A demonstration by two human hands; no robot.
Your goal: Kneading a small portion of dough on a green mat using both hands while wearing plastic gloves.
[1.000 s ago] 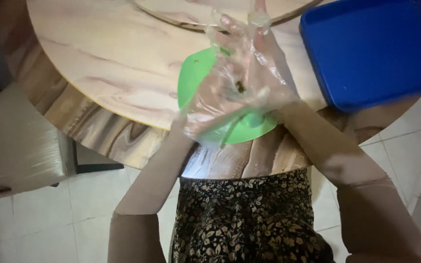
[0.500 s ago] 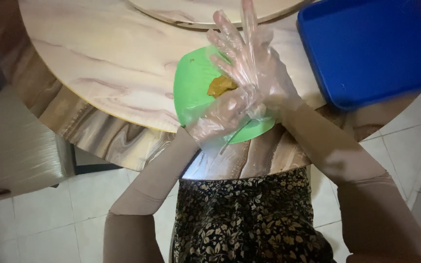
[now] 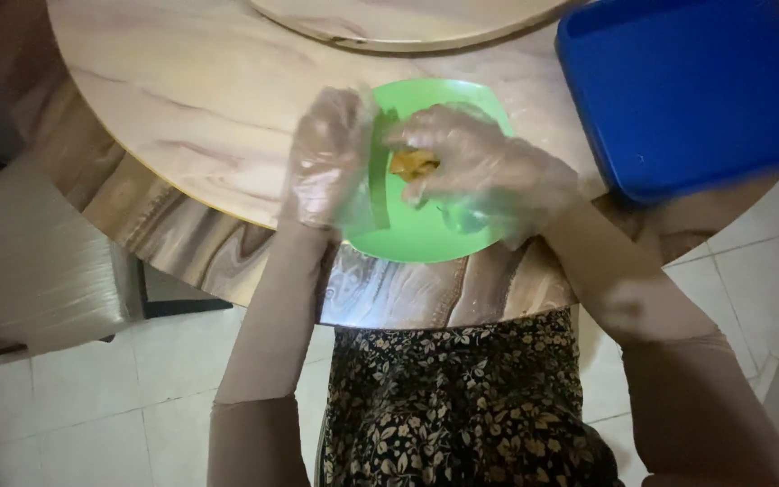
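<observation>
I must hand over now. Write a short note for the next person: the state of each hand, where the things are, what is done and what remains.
Left hand: in a clear plastic glove, fingers curled at the left rim of the green plate; whether it grips the rim is not clear.
Right hand: gloved too, fingers closed on a small yellow-orange piece of food over the plate.
The plate sits at the near edge of the round wooden table; a blue tray lies to its right.
Done: gloves on, food in hand.
Left: the food is not yet set down.
</observation>
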